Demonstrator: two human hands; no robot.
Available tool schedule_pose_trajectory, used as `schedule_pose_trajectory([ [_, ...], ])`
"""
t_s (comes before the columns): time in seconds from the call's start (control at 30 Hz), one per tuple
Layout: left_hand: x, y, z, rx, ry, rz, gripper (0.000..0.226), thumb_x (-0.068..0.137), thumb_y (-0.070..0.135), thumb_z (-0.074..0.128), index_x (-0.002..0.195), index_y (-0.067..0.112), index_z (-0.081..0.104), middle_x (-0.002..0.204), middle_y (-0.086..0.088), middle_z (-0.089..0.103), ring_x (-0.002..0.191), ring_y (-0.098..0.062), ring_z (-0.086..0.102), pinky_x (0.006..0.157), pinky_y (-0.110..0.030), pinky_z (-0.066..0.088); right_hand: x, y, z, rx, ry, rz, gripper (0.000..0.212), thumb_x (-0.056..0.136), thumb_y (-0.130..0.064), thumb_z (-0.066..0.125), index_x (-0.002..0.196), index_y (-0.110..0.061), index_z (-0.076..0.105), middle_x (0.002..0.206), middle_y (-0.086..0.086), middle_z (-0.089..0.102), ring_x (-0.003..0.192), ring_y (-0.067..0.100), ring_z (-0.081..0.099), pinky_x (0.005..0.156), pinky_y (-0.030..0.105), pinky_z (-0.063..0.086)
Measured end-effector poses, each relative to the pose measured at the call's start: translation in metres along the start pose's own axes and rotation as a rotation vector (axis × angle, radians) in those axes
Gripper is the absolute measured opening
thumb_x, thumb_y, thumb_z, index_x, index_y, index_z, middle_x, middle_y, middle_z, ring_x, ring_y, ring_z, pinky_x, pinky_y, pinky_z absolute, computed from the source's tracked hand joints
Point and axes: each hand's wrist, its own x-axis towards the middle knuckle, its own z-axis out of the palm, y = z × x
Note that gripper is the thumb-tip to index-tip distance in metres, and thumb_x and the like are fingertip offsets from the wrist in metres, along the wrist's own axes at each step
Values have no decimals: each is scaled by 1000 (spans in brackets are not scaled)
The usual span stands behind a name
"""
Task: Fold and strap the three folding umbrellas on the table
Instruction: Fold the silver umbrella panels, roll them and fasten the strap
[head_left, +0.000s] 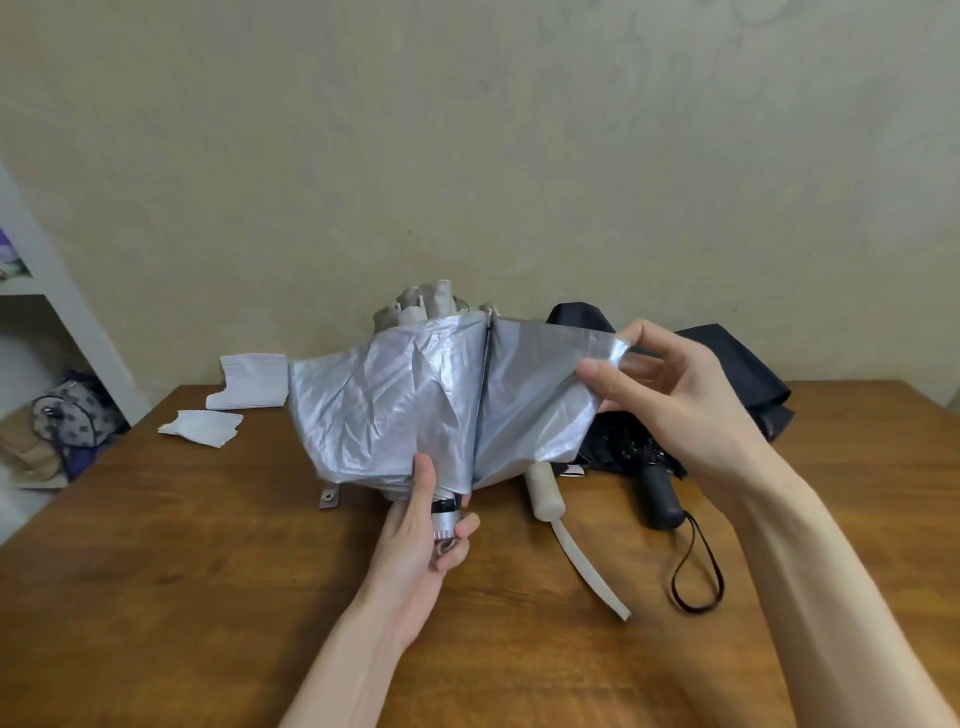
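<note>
Left grip (415, 535): clasps the silver umbrella (395, 395) by its handle (447, 522).
Right grip (675, 395): pinches the canopy edge (615, 345), up-right of the handle.
Axis: handle near, tip far, rising away from the left grip.

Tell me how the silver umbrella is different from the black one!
The silver umbrella is shiny; the black umbrella is dull and dark. The silver umbrella is lifted, its handle gripped by the left hand and its cloth edge pinched by the right hand; the black umbrella lies on the table with no hand holding it. Both have loose, crumpled cloth and are not strapped yet.
</note>
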Motion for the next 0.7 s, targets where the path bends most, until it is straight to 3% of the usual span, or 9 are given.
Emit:
schedule_pose_trajectory([
  [0.17, 1, -2, -1, 9, 23, 30, 59, 96, 61, 60, 123, 9, 64, 88, -4, 52, 66, -10, 45, 51, -20, 33, 0, 0, 0, -21, -1, 10, 25, 97, -14, 75, 102, 7, 62, 99, 18, 81, 95, 32, 79, 84, 37, 65],
  [0.33, 2, -4, 3, 78, 105, 83, 62, 89, 63, 66, 119, 9, 68, 82, -2, 53, 58, -9, 40, 48, -17, 28, -1, -3, 10, 15, 4, 4, 24, 97, -15, 75, 101, 6, 62, 97, 22, 79, 95, 38, 77, 80, 32, 64],
  [0.53, 1, -4, 6, 106, 86, 156, 55, 79, 62, 74, 92, 9, 65, 78, -1, 54, 56, -9, 36, 47, -17, 22, -3, -9, 28, 109, 22, -17, 26, 99, -16, 73, 103, 5, 60, 100, 16, 82, 100, 34, 79, 94, 53, 62],
  [0.7, 2, -4, 3, 168, 133, 198, 55, 73, 55, 84, 90, 9, 60, 76, -4, 49, 56, -11, 36, 46, -13, 31, -4, -13, 36, 120, 26, -37, 24, 100, -14, 73, 102, 5, 59, 101, 15, 82, 98, 33, 79, 91, 46, 64],
])
